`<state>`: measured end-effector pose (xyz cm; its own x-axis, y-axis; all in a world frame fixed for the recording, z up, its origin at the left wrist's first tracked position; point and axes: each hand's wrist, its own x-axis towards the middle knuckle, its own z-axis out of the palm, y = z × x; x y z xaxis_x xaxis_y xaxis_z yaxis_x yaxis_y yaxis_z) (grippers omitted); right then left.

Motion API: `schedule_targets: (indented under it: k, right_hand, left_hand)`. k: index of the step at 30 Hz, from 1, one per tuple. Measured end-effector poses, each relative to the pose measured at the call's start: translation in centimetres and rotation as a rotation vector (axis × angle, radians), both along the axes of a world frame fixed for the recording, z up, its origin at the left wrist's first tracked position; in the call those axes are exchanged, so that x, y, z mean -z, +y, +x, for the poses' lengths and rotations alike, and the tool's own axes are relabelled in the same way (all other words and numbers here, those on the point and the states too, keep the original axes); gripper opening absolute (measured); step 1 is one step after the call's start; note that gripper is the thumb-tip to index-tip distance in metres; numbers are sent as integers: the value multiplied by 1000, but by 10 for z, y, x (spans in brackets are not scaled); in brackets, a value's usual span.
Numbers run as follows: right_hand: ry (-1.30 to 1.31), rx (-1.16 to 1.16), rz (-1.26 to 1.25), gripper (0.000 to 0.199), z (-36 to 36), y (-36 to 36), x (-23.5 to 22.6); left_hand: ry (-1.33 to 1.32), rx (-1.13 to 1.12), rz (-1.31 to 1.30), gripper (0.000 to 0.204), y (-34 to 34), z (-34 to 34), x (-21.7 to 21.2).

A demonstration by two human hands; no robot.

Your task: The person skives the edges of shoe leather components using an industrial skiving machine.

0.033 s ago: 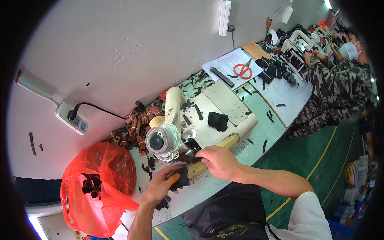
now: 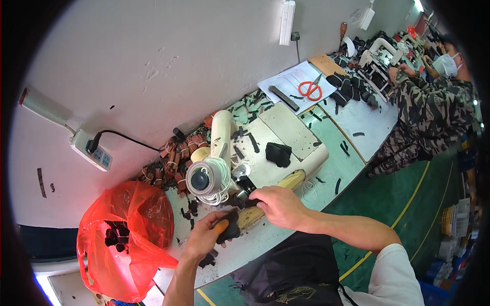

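Note:
A cream bench machine [image 2: 301, 148] stands in front of me, with a loop of white cord [image 2: 220, 178] hanging around its round grey end. My left hand [image 2: 205, 234] is closed on a small black piece of material [image 2: 229, 227], left of the machine's worn front edge. An orange cover [image 2: 221, 226] sits on the thumb of that hand. By the machine's metal working head [image 2: 246, 189], my right hand [image 2: 279, 207] has its fingers pressed together at a dark part; what they grip is hidden. Another folded black piece [image 2: 278, 154] lies on the machine's top.
A red plastic bag [image 2: 153, 209] with black pieces inside stands at the left. Bundled reddish-brown strips [image 2: 176, 158] lie behind the machine. Red-handled scissors [image 2: 310, 90] rest on paper sheets [image 2: 283, 79]. A person in camouflage [image 2: 429, 107] works at the far right.
My left hand and its black piece have shifted very slightly toward the machine head. My right hand stays in place.

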<state>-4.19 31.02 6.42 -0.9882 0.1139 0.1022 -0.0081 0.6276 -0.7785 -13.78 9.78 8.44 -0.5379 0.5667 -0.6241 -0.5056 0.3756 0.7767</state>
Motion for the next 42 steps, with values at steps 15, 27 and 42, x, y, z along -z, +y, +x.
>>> schedule_targets:
  k: [15, 27, 42]
  right_hand:
    - [-25, -41, 115, 13, -6, -8, -7]
    - [-96, -95, 5, 12, -1, 5, -8]
    - [-71, -69, 80, 22, 1, 2, -6]
  left_hand:
    - [184, 40, -309, 22, 29, 5, 0]
    - [209, -29, -361, 22, 15, 3, 0]
    - [106, -18, -189, 21, -1, 3, 10]
